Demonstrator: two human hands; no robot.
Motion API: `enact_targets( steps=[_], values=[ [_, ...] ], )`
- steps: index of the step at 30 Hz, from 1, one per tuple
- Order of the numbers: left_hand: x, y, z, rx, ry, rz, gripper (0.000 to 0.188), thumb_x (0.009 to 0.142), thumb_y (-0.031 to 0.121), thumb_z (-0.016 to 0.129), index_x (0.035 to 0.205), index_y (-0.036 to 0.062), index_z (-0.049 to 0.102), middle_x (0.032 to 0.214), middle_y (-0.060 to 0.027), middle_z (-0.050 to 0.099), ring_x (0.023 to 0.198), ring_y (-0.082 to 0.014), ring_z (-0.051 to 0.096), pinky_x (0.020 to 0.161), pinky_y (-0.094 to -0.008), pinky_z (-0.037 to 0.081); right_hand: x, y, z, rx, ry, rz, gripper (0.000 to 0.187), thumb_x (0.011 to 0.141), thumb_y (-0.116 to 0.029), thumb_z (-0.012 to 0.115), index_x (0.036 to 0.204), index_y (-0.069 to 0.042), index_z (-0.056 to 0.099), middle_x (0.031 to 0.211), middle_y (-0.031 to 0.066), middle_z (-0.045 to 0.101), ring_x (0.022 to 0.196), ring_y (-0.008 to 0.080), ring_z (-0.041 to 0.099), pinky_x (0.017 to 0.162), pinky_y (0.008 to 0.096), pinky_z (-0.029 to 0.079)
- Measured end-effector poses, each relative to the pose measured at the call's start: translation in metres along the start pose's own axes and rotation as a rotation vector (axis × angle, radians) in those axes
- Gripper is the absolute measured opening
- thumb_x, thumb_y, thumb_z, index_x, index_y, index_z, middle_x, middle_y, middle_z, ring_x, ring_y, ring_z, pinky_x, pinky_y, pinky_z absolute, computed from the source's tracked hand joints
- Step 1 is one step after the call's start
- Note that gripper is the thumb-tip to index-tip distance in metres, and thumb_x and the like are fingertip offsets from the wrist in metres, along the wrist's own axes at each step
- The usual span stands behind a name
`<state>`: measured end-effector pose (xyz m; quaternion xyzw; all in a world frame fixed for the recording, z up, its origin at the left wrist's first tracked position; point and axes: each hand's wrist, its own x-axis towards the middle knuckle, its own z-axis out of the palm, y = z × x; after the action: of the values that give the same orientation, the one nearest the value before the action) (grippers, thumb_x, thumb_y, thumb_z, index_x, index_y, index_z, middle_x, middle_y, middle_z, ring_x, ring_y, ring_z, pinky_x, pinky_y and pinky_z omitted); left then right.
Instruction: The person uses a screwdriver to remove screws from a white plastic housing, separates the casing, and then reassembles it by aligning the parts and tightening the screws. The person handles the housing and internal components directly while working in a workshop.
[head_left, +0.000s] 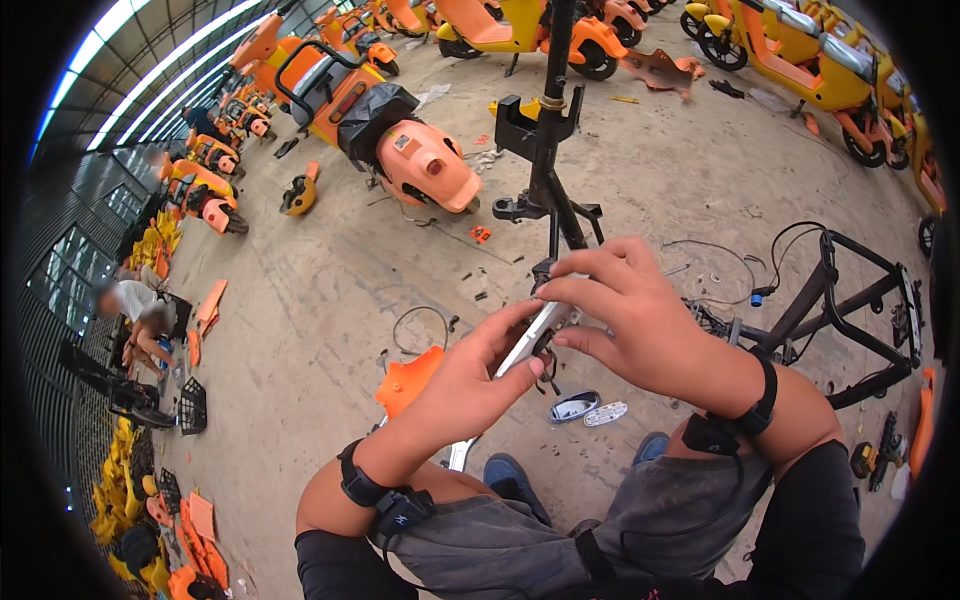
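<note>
My left hand [490, 362] is wrapped around a long silver-white metal part [527, 340], its thumb along the near side. At the part's upper end, my right hand [635, 315] grips with bent fingers over the top and the thumb below. A similar pale piece [461, 455] shows under my left forearm; I cannot tell whether it is the same part. Just beyond my hands stands a black scooter frame [550, 150] with an upright tube. An orange plastic panel [412, 378] lies beside my left wrist. On the floor below are two small oval lamp pieces [575, 406].
A bare black frame [870, 300] with loose cables lies at right, near a power drill [864, 459]. Orange scooters [425, 165] stand ahead. At far left a person [140, 310] sits near a black basket [193, 405] and piled yellow panels [120, 480]. Screws litter the floor.
</note>
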<state>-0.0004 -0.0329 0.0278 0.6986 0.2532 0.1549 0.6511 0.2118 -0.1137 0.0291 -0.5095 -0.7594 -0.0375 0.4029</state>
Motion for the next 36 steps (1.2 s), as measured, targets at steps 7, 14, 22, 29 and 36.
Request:
enact_targets(
  steps=[7, 14, 22, 29, 36],
  values=[
    [-0.005, 0.008, -0.011, -0.253, -0.014, -0.018, 0.066, 0.097, 0.026, 0.06, 0.152, 0.0037, 0.031, 0.138, -0.0206, 0.051, 0.118, -0.0325, 0.061, 0.093, -0.0379, 0.051, -0.004, 0.022, 0.006, 0.004, -0.106, 0.182, 0.025, 0.08, -0.017, 0.078, 0.102, -0.009, 0.069, 0.098, 0.0074, 0.066, 0.096, 0.0289, 0.057, 0.081, 0.038, 0.048],
    [-0.002, 0.007, -0.017, -0.354, 0.026, 0.189, 0.059, 0.099, 0.023, 0.054, 0.15, 0.0043, 0.031, 0.137, -0.0201, 0.051, 0.113, -0.0311, 0.063, 0.086, -0.0367, 0.053, 0.0, 0.022, 0.004, 0.331, -0.164, 0.512, 0.021, 0.091, -0.021, 0.071, 0.103, -0.005, 0.066, 0.089, 0.01, 0.065, 0.082, 0.0228, 0.059, 0.073, 0.0349, 0.048],
    [0.003, -0.001, -0.011, -0.101, 0.142, 0.085, 0.048, 0.098, 0.015, 0.063, 0.139, 0.0016, 0.043, 0.112, -0.0075, 0.065, 0.098, -0.0127, 0.063, 0.081, -0.0272, 0.05, -0.004, 0.023, 0.019, 0.746, -0.215, 0.714, 0.023, 0.097, -0.025, 0.066, 0.105, -0.004, 0.064, 0.088, 0.002, 0.062, 0.075, 0.0109, 0.053, 0.066, 0.0303, 0.046],
    [0.006, -0.006, -0.008, -0.053, 0.244, 0.124, 0.045, 0.099, 0.015, 0.064, 0.137, 0.0014, 0.045, 0.12, -0.0082, 0.065, 0.105, -0.0121, 0.061, 0.091, -0.0283, 0.049, -0.009, 0.008, 0.033, 0.821, -0.138, 0.696, 0.025, 0.098, -0.025, 0.066, 0.106, -0.002, 0.063, 0.089, 0.002, 0.062, 0.077, 0.0095, 0.053, 0.069, 0.0286, 0.046],
    [0.009, -0.009, -0.007, -0.118, 0.234, 0.142, 0.052, 0.098, 0.015, 0.064, 0.141, 0.0005, 0.039, 0.127, -0.011, 0.062, 0.113, -0.0158, 0.059, 0.098, -0.0322, 0.048, -0.007, 0.002, 0.031, 0.826, -0.151, 0.743, 0.024, 0.097, -0.025, 0.066, 0.105, -0.002, 0.064, 0.088, 0.0022, 0.063, 0.078, 0.0089, 0.053, 0.069, 0.0285, 0.046]
  ],
)
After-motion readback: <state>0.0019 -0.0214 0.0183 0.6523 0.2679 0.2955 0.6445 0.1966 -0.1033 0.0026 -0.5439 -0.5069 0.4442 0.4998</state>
